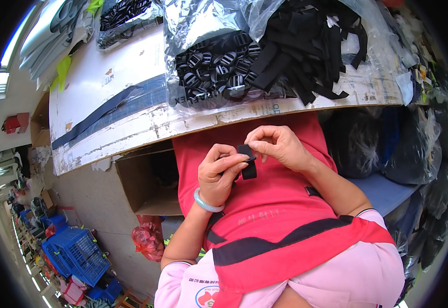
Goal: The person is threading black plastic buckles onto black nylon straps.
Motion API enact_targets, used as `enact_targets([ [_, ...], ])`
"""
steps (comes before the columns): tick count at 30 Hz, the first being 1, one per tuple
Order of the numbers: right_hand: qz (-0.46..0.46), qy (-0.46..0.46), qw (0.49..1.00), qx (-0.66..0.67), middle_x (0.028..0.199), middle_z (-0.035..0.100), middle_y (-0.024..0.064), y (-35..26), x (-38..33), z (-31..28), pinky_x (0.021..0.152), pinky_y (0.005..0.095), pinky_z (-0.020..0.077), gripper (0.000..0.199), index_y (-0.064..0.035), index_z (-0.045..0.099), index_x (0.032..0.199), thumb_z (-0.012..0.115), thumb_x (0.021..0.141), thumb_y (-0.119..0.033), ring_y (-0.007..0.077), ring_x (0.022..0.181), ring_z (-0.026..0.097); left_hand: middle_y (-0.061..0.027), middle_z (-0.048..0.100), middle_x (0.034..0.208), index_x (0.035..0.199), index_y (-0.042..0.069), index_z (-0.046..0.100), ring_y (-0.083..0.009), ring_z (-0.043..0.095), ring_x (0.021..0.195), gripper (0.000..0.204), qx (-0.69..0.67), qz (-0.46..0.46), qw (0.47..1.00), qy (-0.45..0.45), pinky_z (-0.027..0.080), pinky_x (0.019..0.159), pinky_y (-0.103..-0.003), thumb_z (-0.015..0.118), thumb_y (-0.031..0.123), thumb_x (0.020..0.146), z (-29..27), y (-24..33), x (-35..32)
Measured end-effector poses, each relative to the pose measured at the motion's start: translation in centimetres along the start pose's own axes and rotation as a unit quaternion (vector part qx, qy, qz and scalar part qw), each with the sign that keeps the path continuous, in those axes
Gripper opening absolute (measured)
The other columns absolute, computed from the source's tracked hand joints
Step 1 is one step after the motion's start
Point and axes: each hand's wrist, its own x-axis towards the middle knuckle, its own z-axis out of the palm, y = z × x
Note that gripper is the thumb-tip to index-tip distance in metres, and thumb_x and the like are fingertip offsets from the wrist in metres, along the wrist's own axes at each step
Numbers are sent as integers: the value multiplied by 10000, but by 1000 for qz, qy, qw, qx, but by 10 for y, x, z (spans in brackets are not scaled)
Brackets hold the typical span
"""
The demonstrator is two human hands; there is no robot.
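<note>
My left hand (218,174) and my right hand (278,146) meet over my red apron, just below the table's front edge. Both pinch a short black strap piece (247,163) between thumb and fingers; a small dark part sits at its top end. A pale green bangle (206,201) circles my left wrist. On the table above lie a clear bag of black striped buckles (218,66) and a heap of cut black strap pieces (306,51).
A worn white table (116,97) carries a long dark blue strap (106,110) and further plastic bags. Below it sit an open cardboard box (149,182), a red bag (148,240), blue crates (77,254) and dark bags (414,149) at right.
</note>
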Motion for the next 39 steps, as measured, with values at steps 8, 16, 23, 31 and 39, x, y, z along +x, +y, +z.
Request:
enact_targets([
  [8, -8, 5, 999, 48, 837, 641, 21, 0, 0, 10, 669, 218, 524, 108, -24, 569, 925, 669, 891, -47, 75, 735, 617, -41, 563, 879, 975, 32, 730, -77, 538, 653, 179, 18, -5, 1000, -5, 426, 539, -210, 722, -38, 811, -5, -2, -6],
  [16, -61, 96, 990, 88, 894, 635, 22, 16, 23, 12, 673, 205, 538, 121, -39, 531, 947, 643, 904, -25, 76, 764, 637, -38, 575, 877, 1043, 2, 695, -86, 560, 635, 170, -102, -129, 985, 49, 425, 524, -206, 674, 0, 874, -11, -5, -16],
  [23, -84, -100, 989, 64, 986, 644, 60, -12, 37, 83, 724, 227, 544, 158, -20, 568, 1074, 624, 936, -74, 104, 844, 644, -13, 577, 865, 1173, 85, 546, -93, 541, 643, 267, -404, -374, 826, 124, 346, 402, -184, 522, 289, 1003, -23, -46, -43],
  [31, -156, -155, 933, -287, 1013, 629, 86, -7, 27, 58, 769, 299, 534, 224, -20, 635, 1056, 696, 850, -82, 184, 904, 645, -44, 595, 811, 1035, 46, 595, -113, 573, 682, 281, -448, -339, 820, 111, 427, 471, -217, 469, 297, 1027, -26, -39, -30],
  [39, -342, -155, 819, -434, 898, 587, 97, 11, 21, 66, 755, 332, 532, 218, -74, 657, 955, 712, 754, -9, 269, 868, 623, -59, 634, 866, 960, 44, 605, -151, 626, 802, 345, -473, -377, 790, 95, 529, 703, -293, 445, 342, 1033, -24, -48, -21],
])
